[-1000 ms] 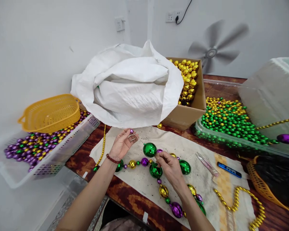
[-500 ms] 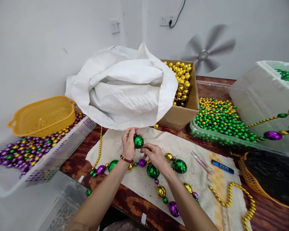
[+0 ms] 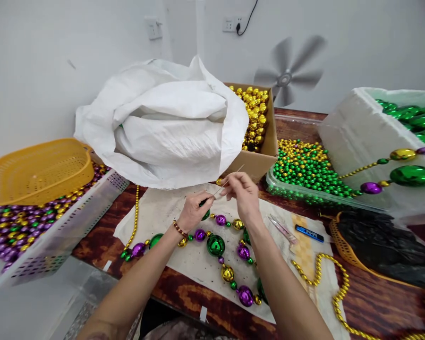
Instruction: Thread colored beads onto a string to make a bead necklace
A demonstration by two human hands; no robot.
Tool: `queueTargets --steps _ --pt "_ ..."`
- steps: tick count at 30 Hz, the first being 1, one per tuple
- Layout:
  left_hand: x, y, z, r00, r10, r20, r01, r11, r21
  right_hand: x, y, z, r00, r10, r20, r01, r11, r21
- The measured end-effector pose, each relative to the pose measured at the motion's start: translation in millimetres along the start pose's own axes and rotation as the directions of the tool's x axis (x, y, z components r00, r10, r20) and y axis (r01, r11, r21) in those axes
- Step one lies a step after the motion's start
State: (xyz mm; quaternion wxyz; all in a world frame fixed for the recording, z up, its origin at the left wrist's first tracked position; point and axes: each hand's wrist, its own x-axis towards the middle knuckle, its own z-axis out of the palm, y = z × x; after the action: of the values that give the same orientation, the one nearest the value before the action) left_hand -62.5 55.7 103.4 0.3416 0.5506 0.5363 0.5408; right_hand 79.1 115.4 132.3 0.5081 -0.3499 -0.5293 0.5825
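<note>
My left hand (image 3: 195,211) is closed around a shiny green ball bead (image 3: 206,215), which its fingers partly cover. Up and to the right, my right hand (image 3: 243,192) is closed, pinching a thin pale string (image 3: 218,191) that runs from the left fingertips and sticks up past the right fingers. Below the hands lies a bead garland with a large green bead (image 3: 216,245), a gold bead (image 3: 227,273) and a purple bead (image 3: 245,296) on a white cloth (image 3: 198,269). My right forearm hides part of the garland.
Behind the hands bulges a white sack (image 3: 170,146) beside a cardboard box (image 3: 258,163) of gold beads. A basket (image 3: 102,208) of mixed beads stands left, a clear tub (image 3: 304,200) and foam box (image 3: 354,127) right. Tweezers (image 3: 281,228) and a blue tool (image 3: 309,233) lie nearby.
My right hand has risen up and away from the green bead, with string now showing between both hands. The left hand has turned, covering more of the bead. The view has shifted right.
</note>
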Motion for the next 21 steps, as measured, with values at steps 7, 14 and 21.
queueTargets --steps 7,14,21 --pt "9 -10 6.3 0.991 0.083 0.102 -0.087 0.995 0.040 -10 18 -6 0.999 0.030 0.012 -0.029 0.997 -0.072" --pt "7 -33 13.2 0.994 -0.025 0.106 0.018 0.997 0.069 3 3 -30 0.998 0.057 -0.033 -0.055 0.998 0.037" --pt "29 -38 15.8 0.990 -0.127 0.061 0.109 0.964 0.243 -12 9 -40 0.992 0.102 0.071 -0.109 0.989 0.099"
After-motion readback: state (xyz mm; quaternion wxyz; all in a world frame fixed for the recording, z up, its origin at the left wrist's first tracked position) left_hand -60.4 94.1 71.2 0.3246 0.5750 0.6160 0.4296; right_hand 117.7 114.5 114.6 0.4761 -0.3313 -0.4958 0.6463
